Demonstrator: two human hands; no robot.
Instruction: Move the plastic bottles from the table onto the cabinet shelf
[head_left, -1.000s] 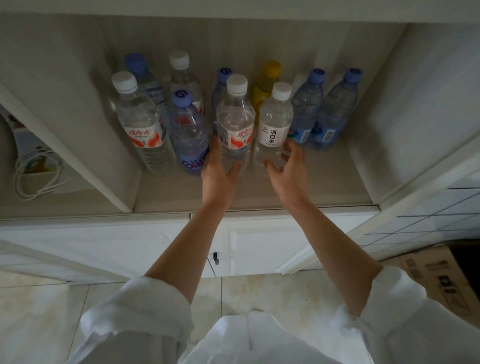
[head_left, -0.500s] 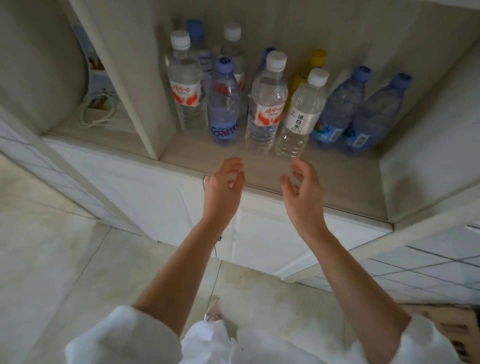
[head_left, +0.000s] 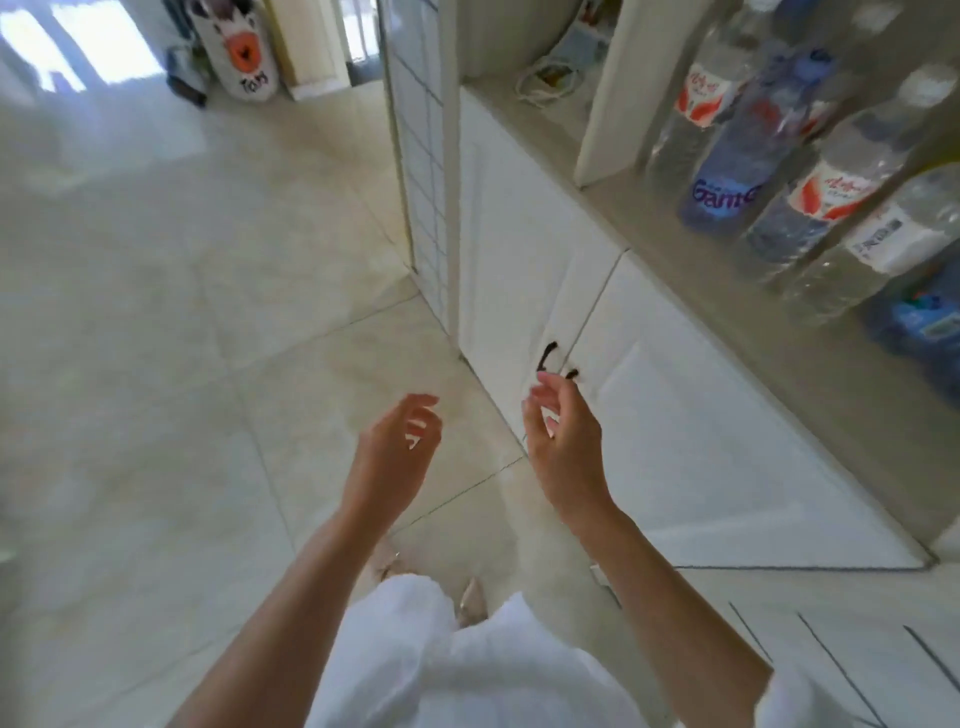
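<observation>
Standing side-on to the cabinet (head_left: 649, 415), the person has both hands out in front over the floor (head_left: 156, 364), and neither holds anything. The left hand (head_left: 397, 447) hangs with its fingers loosely curled and a little apart; the right hand (head_left: 563, 441) is much the same, fingers relaxed and bent, thumb separate, in front of the white cabinet door near its dark handles (head_left: 553, 358).

The bottles (head_left: 769, 156) stand on the shelf (head_left: 852, 364) up at the right, upright and crowded close together: a blue one nearest the divider side with clear ones beside it, all smeared by blur, so I cannot count them. They are well apart from both hands, above and to the right of the right fingers (head_left: 545, 395), with the shelf edge and the door between. Nothing touches them.

My reading is that this is the gap between loads: a batch is placed, and the hands are free for another trip. The table is nowhere in view, so whether any bottles are left on it cannot be told from here. If some remain, the next move calls for a walk across the tiles to the table, then a firm grip round a bottle's body in each hand. Back at the shelf, the free space looks to be along the front edge, so new bottles would need setting down gently without knocking the packed row.
</observation>
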